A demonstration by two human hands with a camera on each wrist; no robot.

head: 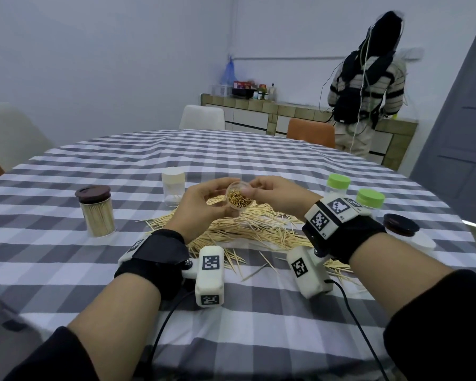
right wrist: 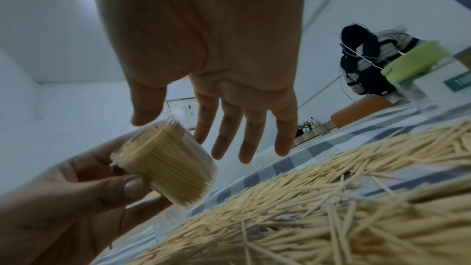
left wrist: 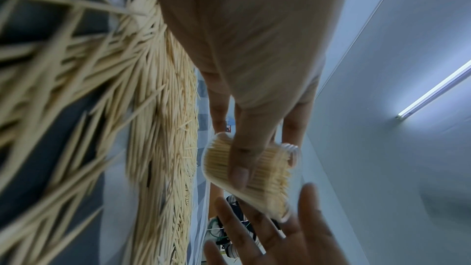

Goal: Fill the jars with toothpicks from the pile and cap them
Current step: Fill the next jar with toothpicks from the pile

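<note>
Filling step near done. Left hand (head: 201, 206) gripping clear jar (head: 238, 198), packed with toothpicks, tilted above pile (head: 248, 229) mid-table. Right hand (head: 272, 193) relaxed, fingers straight beside rim. Next: fetch brown lid (head: 401, 224) near table's right edge, cap.

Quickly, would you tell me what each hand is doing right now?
Left hand: grips the clear jar of toothpicks.
Right hand: open, fingers straight, holding nothing.

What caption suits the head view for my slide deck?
Left hand holds an uncapped jar of toothpicks over the pile; right hand at its rim.
</note>
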